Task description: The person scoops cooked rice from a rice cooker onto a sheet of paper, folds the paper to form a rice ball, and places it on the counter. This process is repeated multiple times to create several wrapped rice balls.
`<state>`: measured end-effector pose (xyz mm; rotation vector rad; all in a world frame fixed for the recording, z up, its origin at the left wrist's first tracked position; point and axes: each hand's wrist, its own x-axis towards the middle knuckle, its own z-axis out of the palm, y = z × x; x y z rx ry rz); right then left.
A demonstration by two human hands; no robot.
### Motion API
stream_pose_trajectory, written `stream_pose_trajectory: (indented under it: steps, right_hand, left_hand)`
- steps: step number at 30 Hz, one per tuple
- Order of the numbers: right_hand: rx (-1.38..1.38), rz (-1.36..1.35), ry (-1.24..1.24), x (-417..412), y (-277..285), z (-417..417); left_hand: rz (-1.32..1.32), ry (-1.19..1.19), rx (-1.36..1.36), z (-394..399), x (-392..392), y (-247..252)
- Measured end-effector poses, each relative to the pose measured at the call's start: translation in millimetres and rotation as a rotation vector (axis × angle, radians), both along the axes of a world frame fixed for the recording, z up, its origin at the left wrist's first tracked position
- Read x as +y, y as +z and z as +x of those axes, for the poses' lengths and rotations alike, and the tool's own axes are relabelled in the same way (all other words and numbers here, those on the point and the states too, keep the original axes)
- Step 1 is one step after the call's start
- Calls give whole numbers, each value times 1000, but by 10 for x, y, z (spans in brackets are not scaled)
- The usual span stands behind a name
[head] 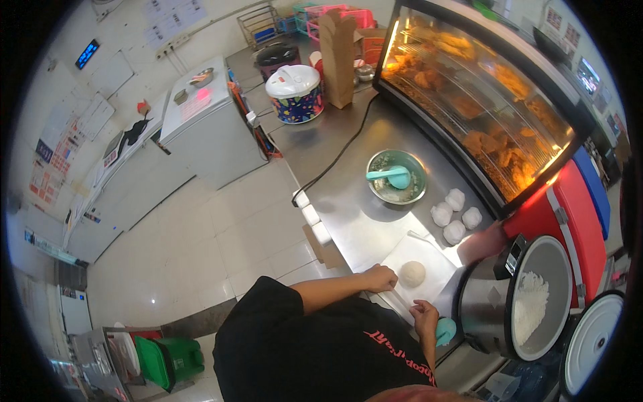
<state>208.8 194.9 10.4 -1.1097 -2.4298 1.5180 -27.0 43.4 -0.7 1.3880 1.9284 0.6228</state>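
Note:
A round ball of rice (413,274) rests on a sheet of white paper (421,251) on the steel counter. My left hand (380,278) grips the sheet's near edge, just left of the ball. At the near right corner, the fingers of my right hand (425,315) pinch the same edge, which looks slightly folded. Several white paper-wrapped balls (442,214) are grouped beyond the sheet. A metal bowl (422,193) behind it holds a turquoise scoop (399,177) and some grains with liquid. Beside my right hand lies another turquoise scoop (445,331), partly hidden.
To the right stands a large open rice cooker (482,301) with white rice, its lid (595,344) beside it. A lit glass display case (462,100) of fried food borders the counter's (334,151) far side. A black cable (346,143) crosses the steel. A red cooler box (577,221) sits behind the cooker.

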Motion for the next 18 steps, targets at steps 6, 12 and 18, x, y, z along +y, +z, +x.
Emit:
stream_pose_trajectory:
  steps: [6,12,18]
  right_hand:
    - [41,19,-35,-27,-3,57]
    - [-16,437,57,-29,56,100]
    - [114,222,-241,8,120,134]
  left_hand:
    - [32,28,3,-44,84,59]
    - [93,34,19,-124,132,223]
    - [103,-64,418,-296,14,458]
